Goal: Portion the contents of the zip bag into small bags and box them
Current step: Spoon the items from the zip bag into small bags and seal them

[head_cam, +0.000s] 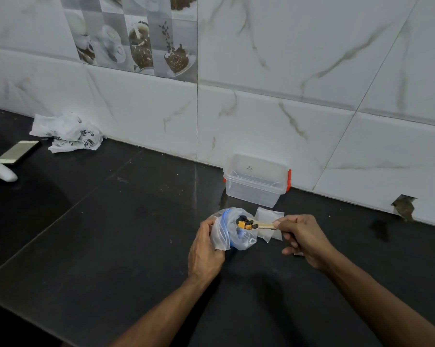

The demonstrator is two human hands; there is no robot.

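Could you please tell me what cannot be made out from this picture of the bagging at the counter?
Head view only:
- How much is left in the zip bag: the left hand and crumpled plastic hide it.
- How many small bags lie by the box: the spoon and right hand cover part of them.
- The marking on the box: too small.
- The white object at the left edge: cut off.

On the dark desk [111, 221], the left hand [205, 249] grips the open zip bag [230, 234] while the right hand [302, 237] holds a loaded spoon [256, 225] over it, with small bags [270, 216] and a clear box [256, 182] just beyond.
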